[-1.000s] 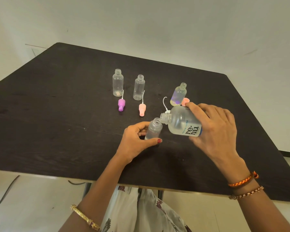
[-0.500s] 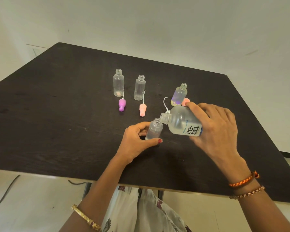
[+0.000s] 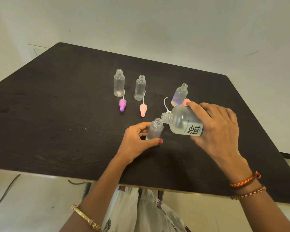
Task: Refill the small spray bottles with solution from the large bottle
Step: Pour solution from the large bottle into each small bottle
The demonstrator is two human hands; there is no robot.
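Between left hand [image 3: 137, 141] fingers, small bottle [image 3: 154, 131]; large bottle [image 3: 185, 122] mouth above

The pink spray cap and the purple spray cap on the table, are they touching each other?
Apart. The head view shows bare dark table between the purple spray cap and the pink spray cap.

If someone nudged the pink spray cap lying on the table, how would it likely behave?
The pink spray cap lies on its side, so it would probably roll or skid. It looks like small, light plastic. Its thin white tube seems likely to flex.
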